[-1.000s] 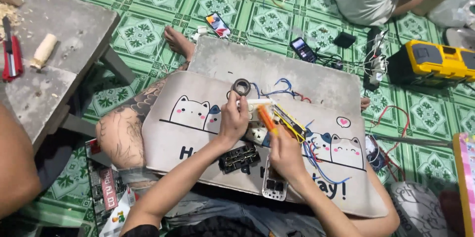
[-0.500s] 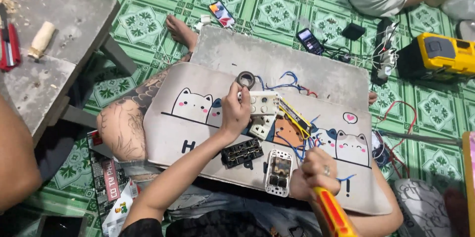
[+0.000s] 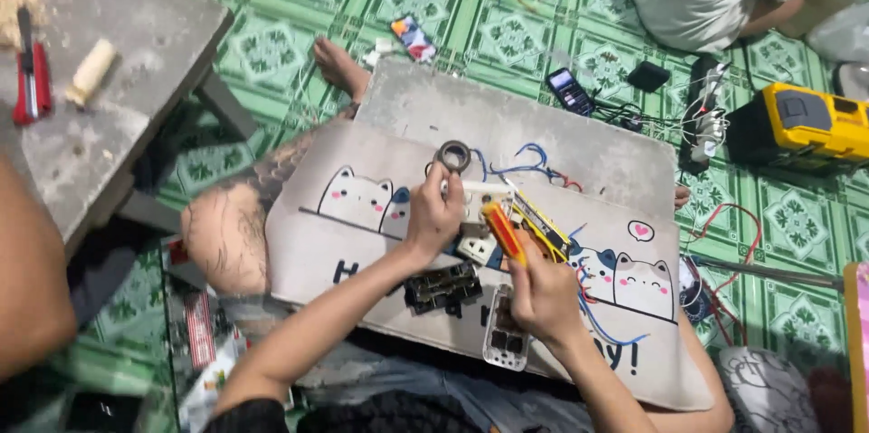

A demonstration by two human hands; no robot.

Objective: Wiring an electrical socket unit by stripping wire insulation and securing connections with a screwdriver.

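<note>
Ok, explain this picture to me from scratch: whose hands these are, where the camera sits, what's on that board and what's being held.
There is no machine here: a person wears a camera on the head, looking down at their own two bare hands. The left hand presses on a white socket block. The right hand grips a screwdriver with an orange-and-yellow handle, pointed at that block. They work on a grey mat with cartoon cats across the lap. Also on it: a dark ring, a black part, a white frame and loose wires.
</note>
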